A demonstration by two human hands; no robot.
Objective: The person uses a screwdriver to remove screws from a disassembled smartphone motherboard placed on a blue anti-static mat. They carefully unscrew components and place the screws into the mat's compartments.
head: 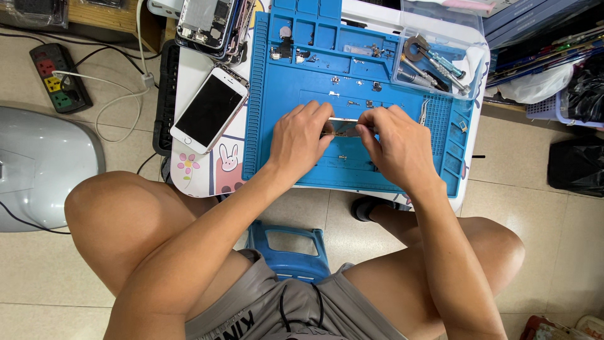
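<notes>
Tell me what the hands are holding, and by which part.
Both hands, left hand and right hand, pinch a small metallic phone part by its opposite ends.

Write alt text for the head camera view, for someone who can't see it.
Seen from above, a seated person's left hand and right hand together grip a small metal part over a blue work mat on a small table. A white phone lies left of the mat, and a clear tray of tools sits at its upper right.

Both hands, left hand point(301, 140) and right hand point(397, 146), pinch a small metal phone part point(343, 128) over the blue repair mat point(277, 126); a white smartphone point(209, 109) lies just left of the mat.
</notes>
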